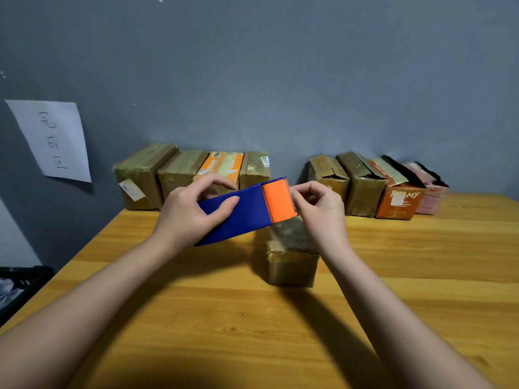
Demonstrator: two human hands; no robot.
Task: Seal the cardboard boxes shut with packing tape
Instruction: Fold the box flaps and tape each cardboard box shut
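A blue tape dispenser (238, 213) with an orange cutter end (279, 202) is held above the table. My left hand (186, 210) grips its blue body, thumb across the top. At the toothed edge, my right hand (323, 209) pinches the clear tape end. Below the dispenser stands a small brown cardboard box (292, 262), wrapped in shiny tape. Its far end is hidden behind the dispenser and my right hand.
The wooden table (393, 276) runs to a grey wall. Along the wall stand two rows of boxes: several taped ones at left (191, 175), several with loose flaps at right (373, 186). A paper sheet (53, 138) hangs on the wall. A dark crate (19, 284) sits beyond the left edge.
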